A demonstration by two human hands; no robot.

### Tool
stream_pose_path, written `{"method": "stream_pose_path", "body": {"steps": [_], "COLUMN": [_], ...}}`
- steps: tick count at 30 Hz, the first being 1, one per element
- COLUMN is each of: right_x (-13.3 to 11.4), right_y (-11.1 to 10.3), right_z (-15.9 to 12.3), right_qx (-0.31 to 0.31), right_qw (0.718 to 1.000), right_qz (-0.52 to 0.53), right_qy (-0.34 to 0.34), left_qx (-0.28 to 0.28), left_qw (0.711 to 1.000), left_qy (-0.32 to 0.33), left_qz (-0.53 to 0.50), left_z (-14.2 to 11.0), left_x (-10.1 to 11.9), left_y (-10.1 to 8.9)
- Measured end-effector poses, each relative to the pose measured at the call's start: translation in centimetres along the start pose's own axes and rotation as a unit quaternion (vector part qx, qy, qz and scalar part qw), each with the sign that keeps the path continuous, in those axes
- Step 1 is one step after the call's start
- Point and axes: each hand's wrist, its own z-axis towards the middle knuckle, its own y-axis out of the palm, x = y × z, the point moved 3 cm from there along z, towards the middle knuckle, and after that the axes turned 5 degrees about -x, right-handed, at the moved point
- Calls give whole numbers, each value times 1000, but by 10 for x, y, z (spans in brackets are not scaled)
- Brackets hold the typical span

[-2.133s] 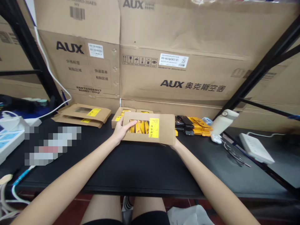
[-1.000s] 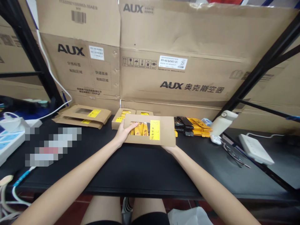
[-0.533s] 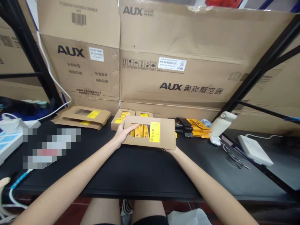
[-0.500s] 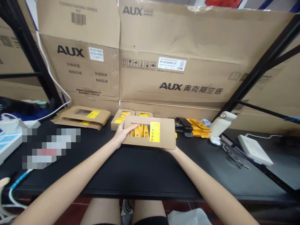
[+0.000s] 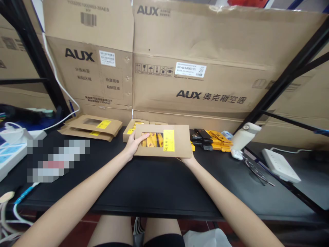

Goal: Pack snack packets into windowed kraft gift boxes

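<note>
Raised slightly since the earlier frame: one windowed cardboard box (image 5: 182,141), yellow packets (image 5: 156,140) inside, above the bench (image 5: 159,185). Left hand (image 5: 133,145): fingers closed on the box's left end. Right hand (image 5: 188,160): beneath its right end; fingers hidden, closure I cannot tell.

Soft, even light filled a slightly blurry view.
The cardboard (image 5: 164,34) was fairly bright, its top edge glinting; grey sheen washed the right of the desk (image 5: 239,181), while the floor (image 5: 82,228) lay dim. Print on the held box (image 5: 182,141) smeared, pixel blocks (image 5: 58,164) masked a patch, and the edges looked stretched.
</note>
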Motion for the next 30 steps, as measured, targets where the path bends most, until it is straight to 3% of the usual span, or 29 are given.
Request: {"method": "stream_pose_path", "body": {"steps": [5, 11, 13, 15, 19, 21, 24, 27, 30], "right_x": [-9, -21, -21, -17, -2, 3, 4, 1, -1], "right_y": [-1, -20, -30, -36, -39, -38, -36, -37, -38], "right_z": [-2, 0, 5, 10, 17, 16, 14, 13, 13], "right_qx": [49, 48, 56, 26, -64, -93, -109, -84, -84], "right_qw": [998, 954, 921, 869, 771, 737, 712, 695, 688], "right_qz": [-27, -260, -352, -458, -621, -663, -687, -710, -719], "right_qy": [-41, -143, -158, -185, -124, -97, -89, -74, -47], "left_qx": [8, 23, 28, 29, 30, 31, 32, 33, 32], "left_qw": [1000, 999, 999, 999, 999, 999, 999, 999, 999], "left_qy": [0, -9, -3, 2, 5, 3, -2, -2, 0], "left_qz": [-10, -22, -21, -18, -14, -14, -14, -12, -10], "left_z": [1, 4, 4, 5, 5, 5, 4, 4, 4], "left_x": [-1, -3, -4, -5, -5, -5, -4, -3, -4], "left_y": [-1, -4, -5, -5, -6, -6, -5, -5, -6]}}
